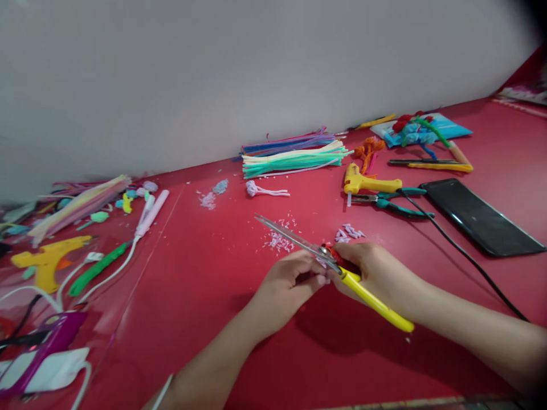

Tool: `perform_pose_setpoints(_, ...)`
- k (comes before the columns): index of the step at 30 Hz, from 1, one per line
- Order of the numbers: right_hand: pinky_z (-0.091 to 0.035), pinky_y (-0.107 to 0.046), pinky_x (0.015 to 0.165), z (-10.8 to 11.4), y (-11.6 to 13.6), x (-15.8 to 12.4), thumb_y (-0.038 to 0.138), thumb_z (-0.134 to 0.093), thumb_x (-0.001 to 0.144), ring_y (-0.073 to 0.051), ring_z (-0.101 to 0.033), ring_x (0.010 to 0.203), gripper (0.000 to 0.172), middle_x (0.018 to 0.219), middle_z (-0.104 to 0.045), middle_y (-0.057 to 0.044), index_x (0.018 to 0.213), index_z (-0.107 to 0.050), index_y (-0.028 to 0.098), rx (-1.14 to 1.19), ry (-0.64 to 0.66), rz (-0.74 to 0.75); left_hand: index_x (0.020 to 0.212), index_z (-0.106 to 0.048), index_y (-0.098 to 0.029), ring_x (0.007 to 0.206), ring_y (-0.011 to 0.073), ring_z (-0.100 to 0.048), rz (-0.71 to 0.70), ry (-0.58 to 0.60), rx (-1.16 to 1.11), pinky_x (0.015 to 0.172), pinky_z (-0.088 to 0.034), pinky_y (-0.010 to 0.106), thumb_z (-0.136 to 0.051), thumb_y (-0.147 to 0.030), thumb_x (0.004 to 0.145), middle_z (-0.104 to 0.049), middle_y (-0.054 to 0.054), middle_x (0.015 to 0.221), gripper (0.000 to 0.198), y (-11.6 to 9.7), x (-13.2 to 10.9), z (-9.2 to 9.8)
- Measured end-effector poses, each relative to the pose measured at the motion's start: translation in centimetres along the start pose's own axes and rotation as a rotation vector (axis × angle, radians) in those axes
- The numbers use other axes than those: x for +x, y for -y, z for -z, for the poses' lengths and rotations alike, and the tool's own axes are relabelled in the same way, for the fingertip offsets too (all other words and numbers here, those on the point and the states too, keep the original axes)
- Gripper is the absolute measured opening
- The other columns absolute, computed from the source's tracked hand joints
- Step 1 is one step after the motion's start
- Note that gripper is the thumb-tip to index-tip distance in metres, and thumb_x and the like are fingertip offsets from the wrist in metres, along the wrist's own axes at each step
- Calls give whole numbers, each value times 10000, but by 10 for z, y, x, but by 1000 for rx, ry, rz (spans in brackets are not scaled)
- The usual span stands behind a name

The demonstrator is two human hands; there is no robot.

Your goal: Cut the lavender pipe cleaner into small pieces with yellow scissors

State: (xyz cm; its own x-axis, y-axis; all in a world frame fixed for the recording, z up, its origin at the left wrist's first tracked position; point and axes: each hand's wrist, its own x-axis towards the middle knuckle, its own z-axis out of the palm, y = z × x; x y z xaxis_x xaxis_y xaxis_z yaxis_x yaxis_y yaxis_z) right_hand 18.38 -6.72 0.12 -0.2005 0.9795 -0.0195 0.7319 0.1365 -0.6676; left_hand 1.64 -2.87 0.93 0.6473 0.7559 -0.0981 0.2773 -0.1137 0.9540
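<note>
My right hand (382, 276) grips a pair of scissors (371, 302) with yellow and red on the handles. Their long metal blades point to the upper left, over the table. My left hand (282, 287) is closed, thumb and fingers pinched together just under the blade pivot. Between the fingertips shows a bit of lilac fuzzy material, mostly hidden. Beyond the blades lie scattered lilac clippings (280, 242). Several short lilac pieces (348, 232) lie past my right hand. Farther back is a lilac pipe-cleaner bundle (267, 189) with a bunched head.
Pipe cleaners (294, 159) lie along the wall. At right are a yellow glue gun (371, 183), teal-handled pliers (404, 208), a black phone (482, 219) and a cable. Another glue gun (49, 262), a pink tool (154, 213) and a purple-and-white device (47, 359) crowd the left.
</note>
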Motion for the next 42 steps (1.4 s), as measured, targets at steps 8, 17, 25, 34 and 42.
perform_pose_setpoints(8,-201,-189,423,-1,4,-1,319,-446,702,-67,-343,456,142,519,-454,39,633,-429,196,-80,-11,-7,693,-658,-223,649,165,-511,-66,-198,72,612,-424,274,-563,-135,635,-604,30,693,142,6,-2,-9)
perform_pose_setpoints(17,-180,-222,432,9,-7,4,555,-421,679,-106,-422,435,349,534,-509,6,693,-443,207,-458,-152,-5,721,-636,-189,526,65,-440,12,-514,-419,496,-344,185,-614,-181,651,-544,-19,610,74,10,3,12)
perform_pose_setpoints(25,-168,-231,430,5,-9,5,583,-379,701,-114,-435,428,401,516,-503,4,738,-472,195,-516,-116,13,657,-619,-190,453,34,-343,-46,-629,-556,422,-241,175,-636,-170,611,-493,-51,538,53,6,3,19)
perform_pose_setpoints(34,-169,-222,430,6,-10,6,574,-370,716,-100,-401,417,378,507,-493,10,676,-423,202,-507,-109,32,657,-621,-180,466,33,-355,-72,-625,-589,433,-249,181,-622,-154,640,-504,-42,575,31,7,3,19)
perform_pose_setpoints(42,-155,-226,427,4,-11,5,588,-348,723,-95,-356,394,393,461,-445,29,646,-416,209,-517,-99,45,678,-626,-181,472,29,-364,-82,-597,-627,441,-263,169,-616,-139,655,-508,-44,563,48,10,3,20)
